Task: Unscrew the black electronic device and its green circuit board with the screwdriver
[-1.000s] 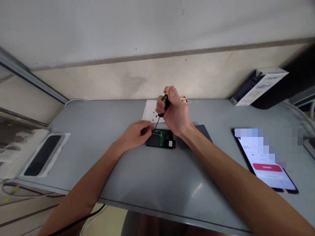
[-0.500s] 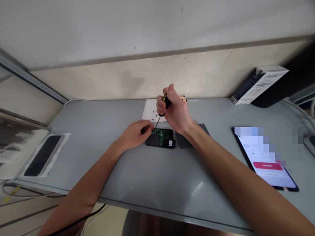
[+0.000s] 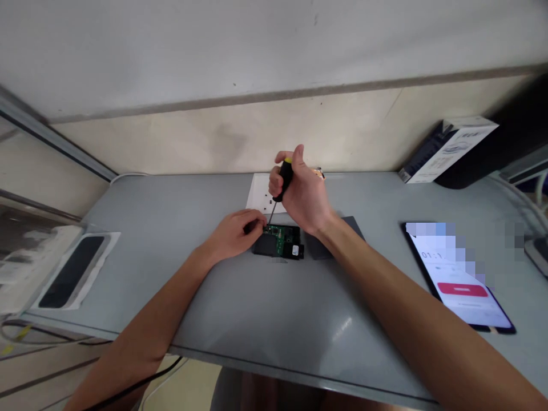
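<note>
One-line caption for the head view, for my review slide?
Right hand drives a black-and-yellow screwdriver into a small circuit board steadied by the left hand on a grey table, phone alongside.

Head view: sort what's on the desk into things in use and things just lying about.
In use:
screwdriver, in the right hand
circuit board, steadied by the left hand
white sheet with small dark bits, probably screws

Lying about:
phone
boxed carton
dark panel
wrapped black item
</note>
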The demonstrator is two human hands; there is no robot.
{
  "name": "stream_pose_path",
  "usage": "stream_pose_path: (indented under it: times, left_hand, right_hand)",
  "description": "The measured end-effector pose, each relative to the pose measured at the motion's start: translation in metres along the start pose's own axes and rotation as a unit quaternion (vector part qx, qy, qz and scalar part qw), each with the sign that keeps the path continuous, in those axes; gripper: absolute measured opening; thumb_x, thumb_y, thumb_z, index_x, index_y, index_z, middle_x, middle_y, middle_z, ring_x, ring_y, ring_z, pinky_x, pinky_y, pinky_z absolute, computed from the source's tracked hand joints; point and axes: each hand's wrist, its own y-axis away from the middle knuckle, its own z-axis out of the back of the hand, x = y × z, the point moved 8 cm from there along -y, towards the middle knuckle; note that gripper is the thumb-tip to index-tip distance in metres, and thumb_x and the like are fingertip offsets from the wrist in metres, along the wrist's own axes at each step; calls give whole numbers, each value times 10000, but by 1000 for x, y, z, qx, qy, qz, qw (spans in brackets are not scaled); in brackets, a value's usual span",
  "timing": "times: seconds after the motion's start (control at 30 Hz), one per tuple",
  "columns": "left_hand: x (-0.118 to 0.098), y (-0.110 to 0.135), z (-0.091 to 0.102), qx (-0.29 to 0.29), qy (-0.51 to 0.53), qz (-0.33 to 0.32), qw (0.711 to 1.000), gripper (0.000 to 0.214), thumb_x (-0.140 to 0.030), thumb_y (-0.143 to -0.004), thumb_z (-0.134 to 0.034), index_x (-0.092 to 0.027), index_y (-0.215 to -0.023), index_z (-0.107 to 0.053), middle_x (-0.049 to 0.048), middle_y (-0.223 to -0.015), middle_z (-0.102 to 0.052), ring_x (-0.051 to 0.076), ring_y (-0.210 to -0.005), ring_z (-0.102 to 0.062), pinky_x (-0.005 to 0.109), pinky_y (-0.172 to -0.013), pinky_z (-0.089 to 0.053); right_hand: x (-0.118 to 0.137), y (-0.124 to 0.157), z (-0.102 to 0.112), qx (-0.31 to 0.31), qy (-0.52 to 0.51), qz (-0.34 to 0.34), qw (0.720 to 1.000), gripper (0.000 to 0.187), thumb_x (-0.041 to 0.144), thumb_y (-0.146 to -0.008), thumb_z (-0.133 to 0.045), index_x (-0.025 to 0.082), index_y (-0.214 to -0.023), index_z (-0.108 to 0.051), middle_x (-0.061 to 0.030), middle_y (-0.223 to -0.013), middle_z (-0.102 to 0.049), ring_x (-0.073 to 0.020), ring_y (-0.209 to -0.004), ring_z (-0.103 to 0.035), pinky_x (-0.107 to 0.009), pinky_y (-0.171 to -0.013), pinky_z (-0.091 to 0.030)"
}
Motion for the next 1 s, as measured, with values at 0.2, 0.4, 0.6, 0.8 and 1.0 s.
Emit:
stream_pose_path:
  times: [0.2, 0.4, 0.6, 0.8, 1.0]
  left_hand:
    - [-2, 0, 1, -2, 2, -9, 1000, 257, -296, -948, -454, -207, -927, -694, 10, -874, -738, 145, -696, -607, 269, -658, -454]
    - [-4, 0, 1, 1, 4, -5, 1000, 257, -290, -941, -446, -208, -908, -687, 8, -857, -732, 143, -671, -592, 274, -664, -462]
    - [-3, 0, 0, 8, -2, 6, 1000, 258, -310, -946, -454, -215, -914, -692, 12, -871, -738, 155, -703, -609, 280, -679, -473]
    - [-6, 0, 2, 3, 0, 3, 1000, 253, -294, -940, -448, -216, -881, -682, 11, -858, -735, 163, -733, -627, 289, -712, -482]
    - [-4, -1, 1, 1, 1, 5, 1000, 258, -304, -935, -453, -211, -892, -690, 7, -832, -726, 153, -683, -597, 285, -673, -465]
  right_hand:
    - [2, 0, 3, 35, -19, -4, 999, 446, 581, -977, -648, 245, -749, -464, 26, -683, -468, -131, -628, -460, -284, -612, -437]
    - [1, 1, 2, 56, 15, -13, 998, 412, 648, -998, -563, 244, -971, -642, -3, -765, -536, -151, -694, -533, -307, -679, -502]
    - [1, 3, 1, 1, -3, 6, 1000, 473, 723, -968, -542, 274, -829, -488, 40, -646, -405, -145, -582, -411, -295, -583, -454]
    - [-1, 4, -5, 47, 20, -13, 999, 476, 714, -950, -588, 244, -877, -572, -9, -798, -559, -145, -716, -560, -294, -662, -503]
    - [-3, 4, -4, 32, -11, -19, 999, 515, 775, -946, -517, 264, -914, -566, 28, -677, -436, -137, -573, -425, -303, -570, -442]
